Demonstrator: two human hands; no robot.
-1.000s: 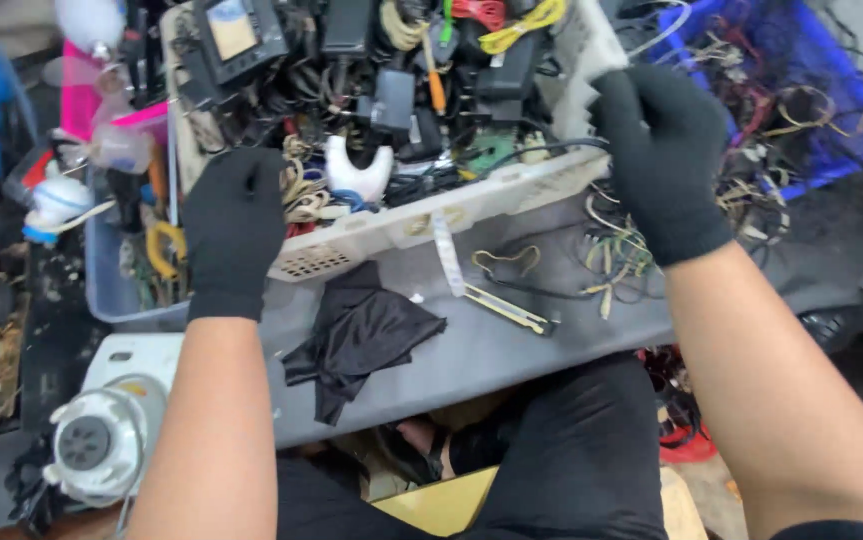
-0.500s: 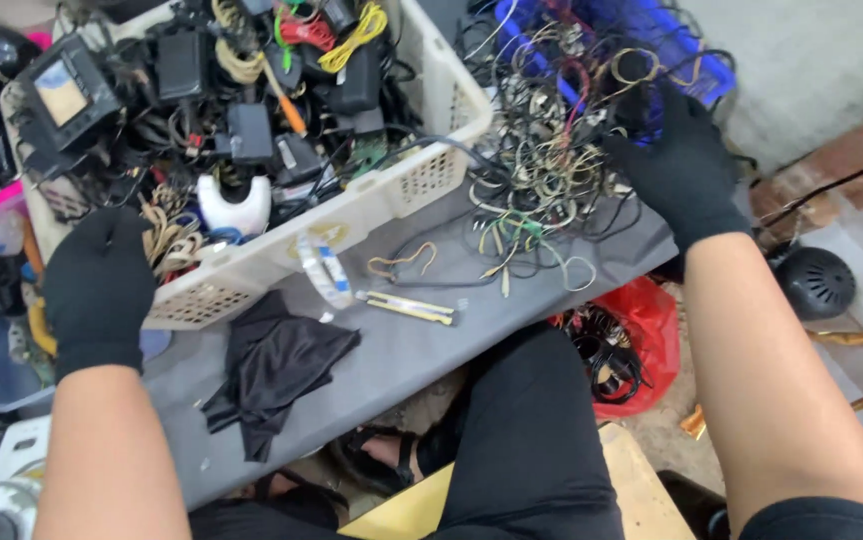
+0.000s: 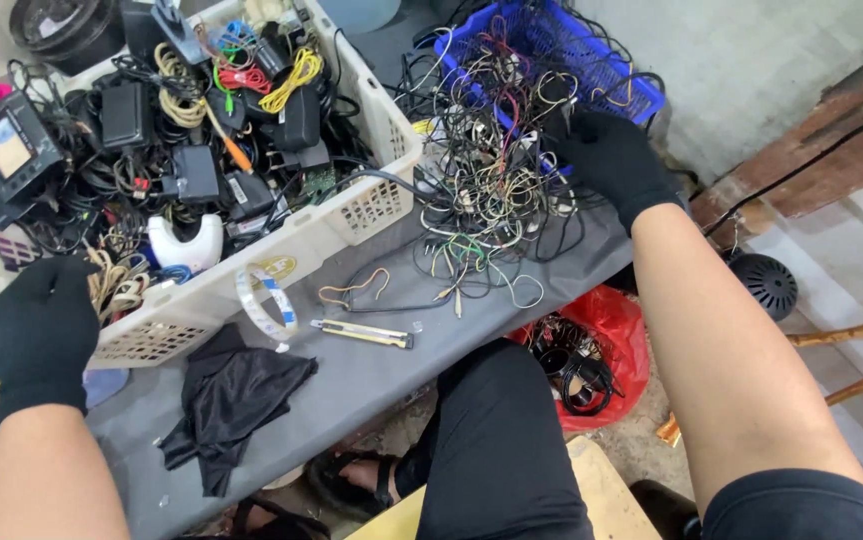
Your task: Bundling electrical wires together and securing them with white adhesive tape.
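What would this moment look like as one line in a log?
left hand: on corner of white crate | right hand: in tangle of wires | blue basket: behind wires | black cloth, cutter: on grey table

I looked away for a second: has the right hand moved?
Yes. The right hand has left the white crate corner and moved right, onto the wire tangle by the blue basket.
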